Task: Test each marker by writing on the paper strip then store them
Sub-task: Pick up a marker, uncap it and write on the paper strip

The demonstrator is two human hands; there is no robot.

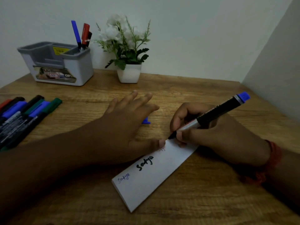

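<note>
Marker test under way on paper strip

Blue-capped marker [209, 116] meets the paper strip [151, 176] as the right hand [211, 132] pinches its barrel in a writing grip, tip down at the strip's far end on the wooden table [194, 88]. The left hand [128, 117] lies flat with fingers straight, its thumb pressing the strip's edge to steady it. Three earlier-looking samples, blue, black and a faint red, already mark the strip. A loose blue cap [146, 120] peeks out beside the left hand. Untested markers [24, 117] lie in a row at the table's left edge, while three markers stand in the grey organizer [56, 62] near a potted plant [128, 51]. Judging by this, the writing step is in hand; next comes recapping, which calls for reaching that cap, then carrying the marker to the organizer.
</note>
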